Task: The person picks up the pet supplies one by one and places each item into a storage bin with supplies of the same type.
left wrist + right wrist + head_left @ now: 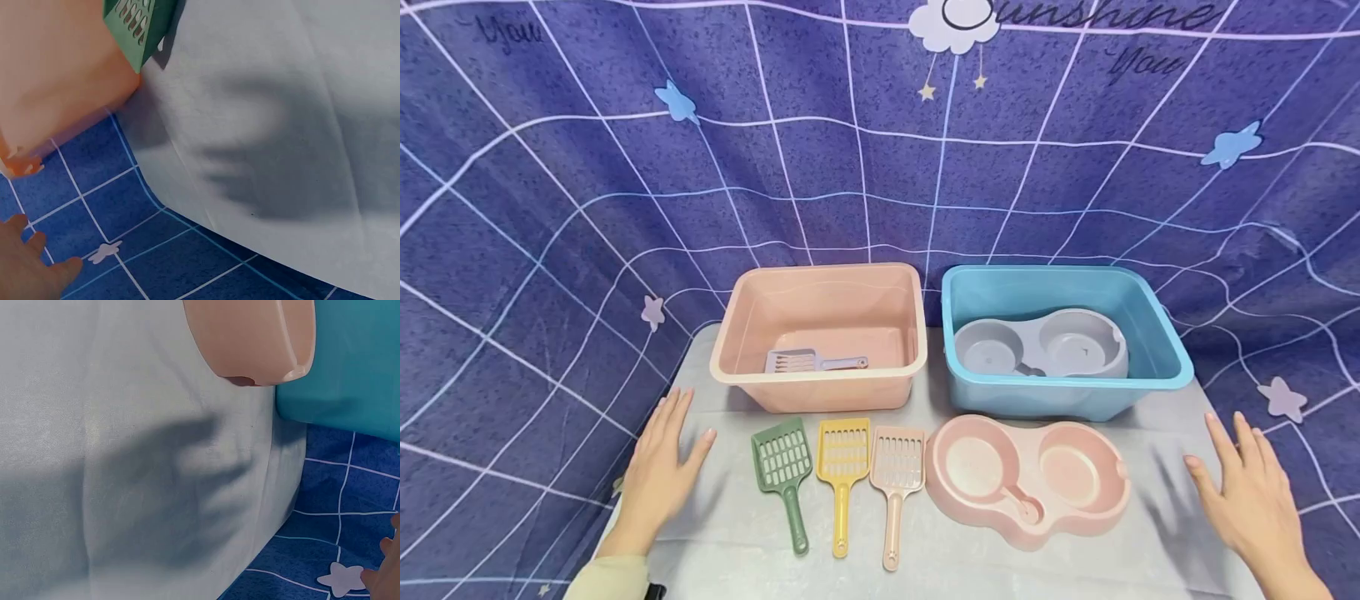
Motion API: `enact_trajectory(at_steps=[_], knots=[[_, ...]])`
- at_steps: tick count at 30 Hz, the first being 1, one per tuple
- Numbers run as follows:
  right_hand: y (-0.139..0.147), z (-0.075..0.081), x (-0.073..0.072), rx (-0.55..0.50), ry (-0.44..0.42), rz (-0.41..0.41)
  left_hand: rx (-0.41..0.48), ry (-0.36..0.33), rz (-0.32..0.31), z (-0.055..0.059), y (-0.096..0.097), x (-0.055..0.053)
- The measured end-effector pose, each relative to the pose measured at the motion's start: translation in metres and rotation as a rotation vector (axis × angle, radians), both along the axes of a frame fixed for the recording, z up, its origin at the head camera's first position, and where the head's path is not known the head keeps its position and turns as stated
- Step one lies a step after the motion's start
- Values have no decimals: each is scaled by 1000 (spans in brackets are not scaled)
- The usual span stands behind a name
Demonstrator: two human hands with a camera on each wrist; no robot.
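Observation:
My left hand (658, 467) hovers over the table's left edge with its fingers extended, holding nothing. Nearest to it is a green litter scoop (782, 454), beside a yellow litter scoop (843, 454) and a pink litter scoop (898, 458). On the right, my right hand (1251, 492) is spread and holds nothing. A pink double pet bowl (1030, 442) lies to its left. Behind stand a pink litter box (820, 392) with a lavender scoop (793, 361) inside and a blue litter box (1060, 400) with a grey double bowl (1032, 337) inside.
Grey-white cloth (970, 567) covers the table. A dark blue curtain (880, 167) with white lines and stars hangs behind and along both sides. Both boxes stand close to it, side by side. Hand shadows fall on the cloth in both wrist views.

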State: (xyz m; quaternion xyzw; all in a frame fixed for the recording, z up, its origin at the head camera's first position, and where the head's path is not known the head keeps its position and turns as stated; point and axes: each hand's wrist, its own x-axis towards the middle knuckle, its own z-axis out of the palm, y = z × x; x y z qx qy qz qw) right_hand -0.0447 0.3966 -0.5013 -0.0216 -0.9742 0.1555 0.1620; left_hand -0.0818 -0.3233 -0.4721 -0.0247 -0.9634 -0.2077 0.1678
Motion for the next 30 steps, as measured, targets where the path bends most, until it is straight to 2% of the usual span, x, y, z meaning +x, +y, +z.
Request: enact_trajectory(at_steps=[5, 9, 17, 21, 26, 30], knots=[[-1, -1, 1, -18, 13, 0, 40, -8, -22, 5, -2, -6], [-3, 0, 2, -37, 30, 3, 121, -21, -33, 10, -1, -11], [-7, -1, 3, -42, 32, 5, 243, 11, -97, 21, 3, -26], [-10, -3, 4, -44, 21, 0, 312, 18, -137, 23, 2, -38], [-11, -4, 5, -47, 22, -3, 350, 9, -176, 21, -1, -51], [-11, -3, 4, -49, 36, 3, 367, 10, -177, 18, -5, -60]])
